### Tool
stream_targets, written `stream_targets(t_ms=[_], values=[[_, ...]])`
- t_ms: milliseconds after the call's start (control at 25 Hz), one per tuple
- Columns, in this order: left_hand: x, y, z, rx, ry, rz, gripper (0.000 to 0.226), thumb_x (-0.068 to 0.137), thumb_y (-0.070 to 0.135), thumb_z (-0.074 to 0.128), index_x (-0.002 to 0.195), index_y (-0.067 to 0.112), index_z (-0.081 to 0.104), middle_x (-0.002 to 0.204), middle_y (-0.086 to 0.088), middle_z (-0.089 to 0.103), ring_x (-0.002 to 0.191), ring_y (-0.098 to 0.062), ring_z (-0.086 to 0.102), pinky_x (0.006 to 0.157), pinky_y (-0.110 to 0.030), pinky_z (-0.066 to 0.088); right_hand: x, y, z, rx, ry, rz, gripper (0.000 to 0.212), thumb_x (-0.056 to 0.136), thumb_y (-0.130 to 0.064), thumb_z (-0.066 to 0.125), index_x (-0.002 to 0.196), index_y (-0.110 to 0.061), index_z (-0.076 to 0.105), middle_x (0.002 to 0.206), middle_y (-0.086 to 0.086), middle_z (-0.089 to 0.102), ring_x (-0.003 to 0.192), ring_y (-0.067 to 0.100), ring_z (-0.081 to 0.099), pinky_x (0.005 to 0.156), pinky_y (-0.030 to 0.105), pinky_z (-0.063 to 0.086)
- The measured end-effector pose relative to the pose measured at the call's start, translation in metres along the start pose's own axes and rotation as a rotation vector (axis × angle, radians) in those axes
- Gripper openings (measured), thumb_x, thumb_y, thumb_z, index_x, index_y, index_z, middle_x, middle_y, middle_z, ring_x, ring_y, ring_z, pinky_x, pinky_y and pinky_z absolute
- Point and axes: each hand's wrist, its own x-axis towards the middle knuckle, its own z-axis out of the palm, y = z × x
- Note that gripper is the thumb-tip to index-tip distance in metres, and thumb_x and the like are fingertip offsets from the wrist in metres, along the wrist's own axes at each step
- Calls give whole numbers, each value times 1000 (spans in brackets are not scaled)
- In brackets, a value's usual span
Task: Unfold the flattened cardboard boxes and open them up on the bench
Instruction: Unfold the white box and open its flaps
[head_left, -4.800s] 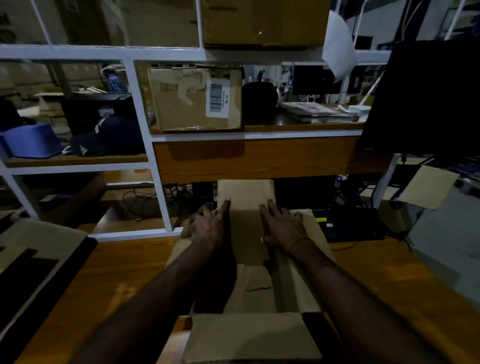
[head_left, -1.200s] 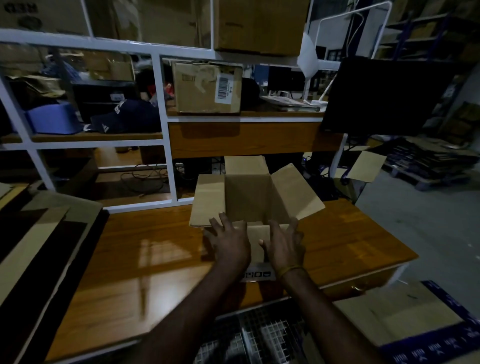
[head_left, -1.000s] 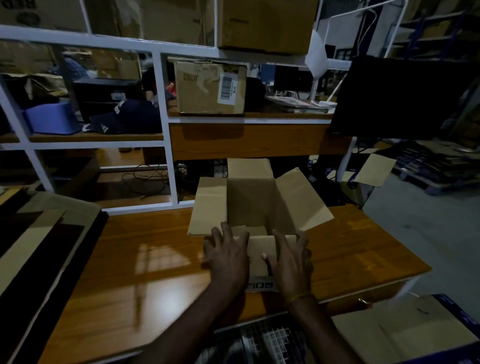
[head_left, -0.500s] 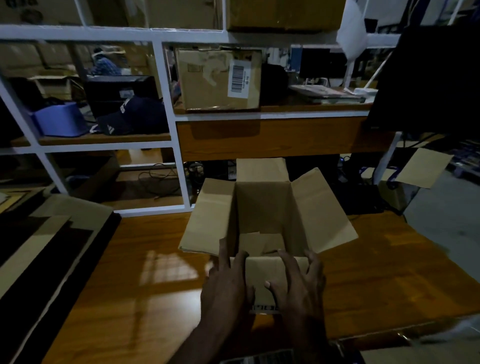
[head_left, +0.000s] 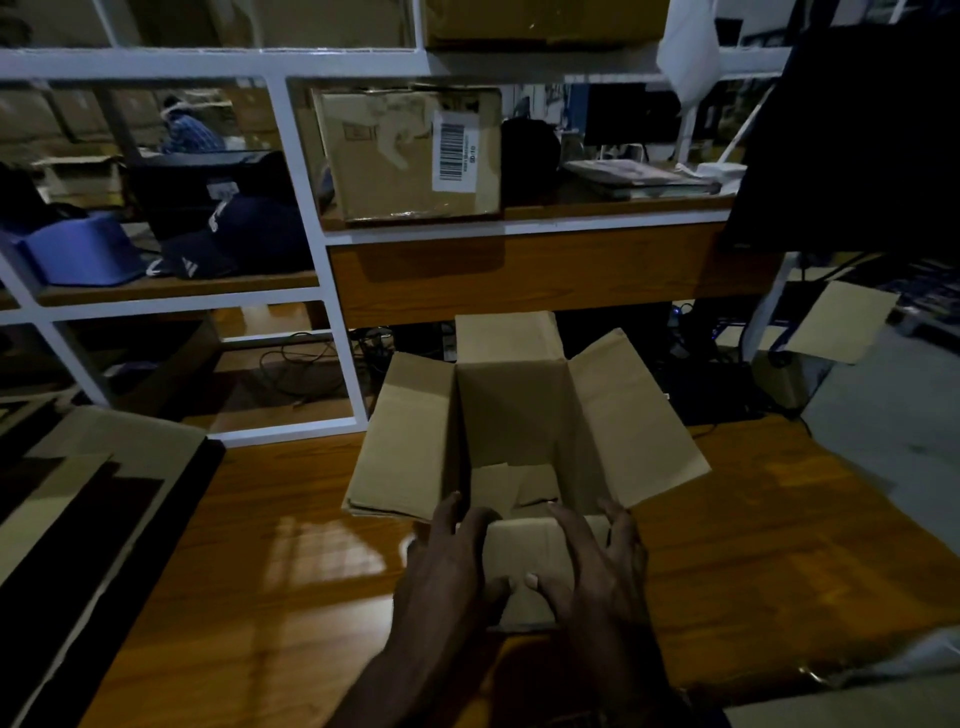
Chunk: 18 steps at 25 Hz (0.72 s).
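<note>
Box (head_left: 511, 415) open on bench (head_left: 291, 597) | left hand (head_left: 449, 566), right hand (head_left: 597, 566) flat on near flap | floor dim

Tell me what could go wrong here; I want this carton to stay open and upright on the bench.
The box may slide on the glossy bench as the left hand and right hand press its near flap. Its bottom flaps look loosely folded and could spring up.

Tabletop left edge: flattened cardboard stack (head_left: 98, 499) fills it.
Tabletop middle: open box (head_left: 524, 431) with splayed flaps blocks the way.
Tabletop far edge: white shelf frame (head_left: 322, 249) closes it.
Right half: bare wood (head_left: 779, 545), passable.
</note>
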Motion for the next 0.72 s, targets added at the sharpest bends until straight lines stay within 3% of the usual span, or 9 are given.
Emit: stream_targets(t_ms=[120,200,560,720], values=[[8,-5,-2,-9,5,-6,60,80,43,73,130,39,41,142,7,38,120,-17,48,95,-34,51,8,-8,-4,-35,-104,18,66,80,-35,76,135,-45,43,148,1,14,132,24,26,104,38,43],[10,-13,-3,-30,8,4,58,80,42,74,129,36,44,132,7,46,114,-15,51,92,-32,52,8,-13,-4,-4,-118,4,62,80,-30,76,132,-44,45,146,-1,16,131,23,28,103,37,44],[-12,-63,-36,-45,-1,64,54,77,43,75,125,34,52,122,9,51,106,-12,52,89,-28,50,-23,-59,13,80,-121,-57,52,78,-28,79,118,-42,50,120,-12,20,121,13,33,98,26,41],[-34,-100,-57,-65,35,87,48,76,47,74,119,37,55,115,12,53,105,-11,54,89,-27,47,-43,-90,35,84,-90,-66,57,75,-27,81,115,-47,47,133,-8,21,127,18,34,99,30,43]])
